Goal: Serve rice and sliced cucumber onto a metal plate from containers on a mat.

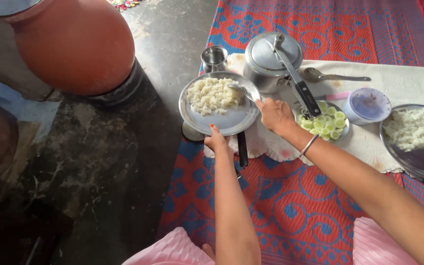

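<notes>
My left hand grips the near rim of a steel plate that carries a heap of cooked white rice. My right hand holds a spoon whose bowl rests on the rice at the plate's right side. The plate is held just above the mat, over a dark pan handle. Right behind the plate stands a closed steel pressure cooker with a long black handle.
A steel cup stands behind the plate. To the right lie a plate of cucumber slices, a lidded plastic tub, a ladle and a second rice plate. A big clay pot stands at far left.
</notes>
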